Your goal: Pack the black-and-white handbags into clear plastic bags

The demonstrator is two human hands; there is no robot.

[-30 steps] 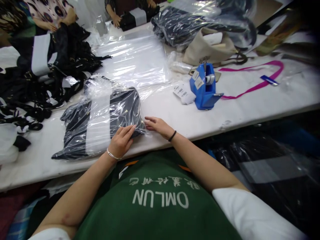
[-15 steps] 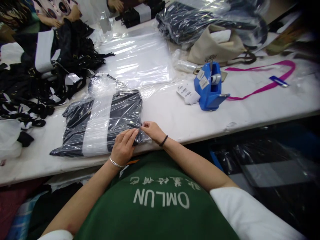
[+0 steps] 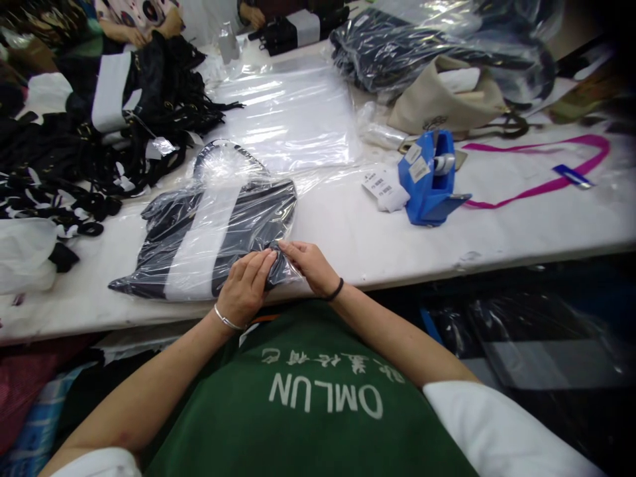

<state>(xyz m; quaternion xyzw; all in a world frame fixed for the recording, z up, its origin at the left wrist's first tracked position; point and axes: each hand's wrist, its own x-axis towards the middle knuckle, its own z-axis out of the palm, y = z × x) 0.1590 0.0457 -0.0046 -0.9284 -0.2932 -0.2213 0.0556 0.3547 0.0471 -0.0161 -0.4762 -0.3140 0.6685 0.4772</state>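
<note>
Starting far left, keep the heap of black bags (image 3: 159, 73) from spilling toward the packed dark bag (image 3: 258, 212), lying near, along the edge of the table (image 3: 342, 235), inside clear plastic film (image 3: 288, 273) with a pale band (image 3: 205, 232) across the middle. Best to leave that band flat and unpuckered. Next, see the left hand (image 3: 246, 285) laid on the near right corner of the packed dark bag, fingers close together; cannot tell whether pinching or only pressing. Probably wise to bear down evenly there, as an anchor against sliding. Just right, see the right hand (image 3: 313, 265) held narrow, pinching the film at that same corner. Try to gather film alone, easing out any trapped air before drawing tight, and pull gently for fear of tearing. Farther right, avoid knocking the blue tape dispenser (image 3: 430, 182), standing well apart from both hands.
</note>
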